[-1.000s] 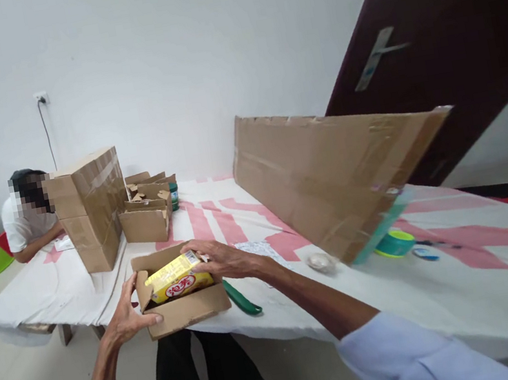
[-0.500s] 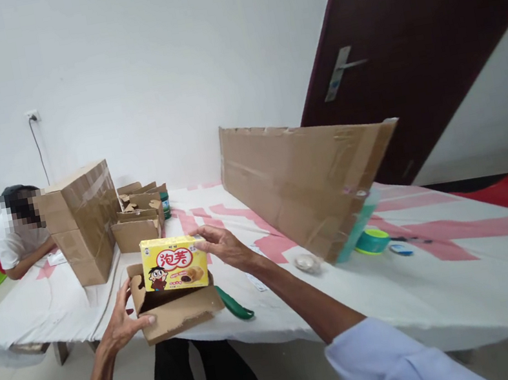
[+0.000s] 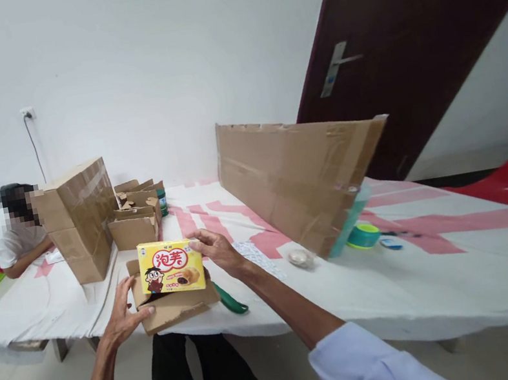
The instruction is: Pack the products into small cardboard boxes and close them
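Observation:
My right hand (image 3: pixel 215 249) grips the upper right corner of a yellow snack box (image 3: pixel 172 266) with red lettering and a cartoon figure. The snack box stands tilted over a small open cardboard box (image 3: pixel 181 311), its lower edge at the opening. At the left end of that cardboard box, my left hand (image 3: pixel 126 314) holds on, thumb on the front flap and fingers at the side wall. A green utility-knife-like tool (image 3: pixel 230 299) lies just right of the cardboard box, partly hidden by it.
Stacked taped cartons (image 3: pixel 80 224) stand left, with open cardboard boxes (image 3: pixel 135 227) beside them. A large cardboard panel (image 3: pixel 302 181) leans across the table's middle. Right of it are a tape roll (image 3: pixel 363 236) and a clear tape roll (image 3: pixel 301 258). Another person (image 3: pixel 19 235) sits at far left.
The yellow box has come slightly down and left against the cardboard box. The view has shifted a little, and a printed sheet shows more beside my right forearm.

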`<control>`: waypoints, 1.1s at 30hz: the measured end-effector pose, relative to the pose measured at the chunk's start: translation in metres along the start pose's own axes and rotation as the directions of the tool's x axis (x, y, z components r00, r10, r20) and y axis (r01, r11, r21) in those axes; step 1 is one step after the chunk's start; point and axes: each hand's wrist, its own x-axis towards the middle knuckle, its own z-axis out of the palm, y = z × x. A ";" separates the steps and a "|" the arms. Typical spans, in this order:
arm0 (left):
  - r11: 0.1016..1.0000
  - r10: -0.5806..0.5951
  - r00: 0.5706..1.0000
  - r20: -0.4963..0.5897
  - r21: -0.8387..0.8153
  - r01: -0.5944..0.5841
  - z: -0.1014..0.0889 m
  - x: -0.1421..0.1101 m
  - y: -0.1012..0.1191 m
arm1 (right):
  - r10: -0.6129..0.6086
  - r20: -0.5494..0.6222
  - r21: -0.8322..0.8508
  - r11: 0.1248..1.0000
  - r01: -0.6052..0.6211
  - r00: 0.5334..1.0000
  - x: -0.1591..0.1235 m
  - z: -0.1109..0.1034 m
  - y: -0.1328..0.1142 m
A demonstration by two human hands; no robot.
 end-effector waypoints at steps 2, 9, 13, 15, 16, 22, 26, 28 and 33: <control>1.000 0.010 1.000 -0.008 0.024 -0.010 0.000 -0.002 0.004 | -0.006 0.000 -0.005 1.000 0.006 1.000 0.000 0.000 0.001; 0.992 0.125 0.974 -0.189 0.047 -0.118 -0.001 -0.004 0.025 | -0.003 -0.010 0.003 1.000 0.004 1.000 -0.001 0.002 0.001; 0.994 0.104 0.979 -0.176 -0.019 -0.109 -0.002 0.002 0.032 | 0.009 -0.035 0.039 0.999 -0.008 0.999 -0.003 0.007 0.003; 0.995 0.075 0.987 -0.142 -0.062 -0.085 -0.001 0.005 0.034 | 0.009 -0.045 0.051 0.999 -0.007 0.999 -0.004 0.008 0.004; 0.994 0.058 0.991 -0.123 -0.081 -0.069 0.000 0.006 0.036 | 0.008 -0.048 0.055 0.998 -0.006 0.999 -0.004 0.009 0.004; 0.967 0.059 0.998 -0.010 -0.249 -0.060 0.007 0.010 0.051 | 0.006 -0.043 0.081 0.997 -0.002 0.999 -0.001 0.019 0.004; 0.929 0.057 0.996 -0.068 -0.362 -0.078 0.009 0.011 0.053 | -0.003 -0.081 0.125 0.992 0.013 0.997 -0.005 0.027 0.008; 0.904 0.025 0.990 -0.141 -0.420 -0.083 0.009 0.012 0.048 | 0.001 -0.095 0.144 0.990 0.012 0.995 -0.012 0.029 0.012; 0.813 -0.037 0.970 -0.239 -0.571 -0.110 0.010 0.017 0.042 | 0.024 -0.019 0.067 0.998 -0.022 1.000 -0.030 0.032 0.024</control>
